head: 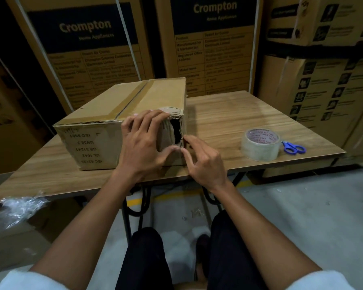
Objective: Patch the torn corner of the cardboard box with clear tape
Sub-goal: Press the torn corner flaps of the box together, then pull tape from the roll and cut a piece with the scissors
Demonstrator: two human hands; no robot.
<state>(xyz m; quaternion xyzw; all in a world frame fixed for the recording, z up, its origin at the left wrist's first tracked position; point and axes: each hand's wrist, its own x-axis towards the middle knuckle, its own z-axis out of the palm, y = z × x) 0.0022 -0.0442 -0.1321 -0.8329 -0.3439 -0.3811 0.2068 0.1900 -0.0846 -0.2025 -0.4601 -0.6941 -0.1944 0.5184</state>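
At the near right corner of the box (105,114), a ragged tear (177,132) gapes open, dark inside. The left hand (143,147) lies spread and flat against the box's front face just left of the tear, fingertips reaching the top edge, pressing and gripping nothing. The right hand (203,162) works at the tear's lower end, thumb and forefinger pinching the frayed corner edge. The tape (260,145) stands well to the right of the box on the table (228,114), untouched, with the scissors (292,147) just beyond it.

As I judge it, the torn flaps are being coaxed back into line before any tape goes on. The risk is that the soft, crumpled board springs outward once the fingers let go to fetch the roll, so the patch would bridge a gap instead of closing it. Pinching too hard could also rip the edge further down the corner.

The box's top seam is sealed with a brown strip. Through the hole only blackness shows, so I cannot tell what, if anything, is inside.
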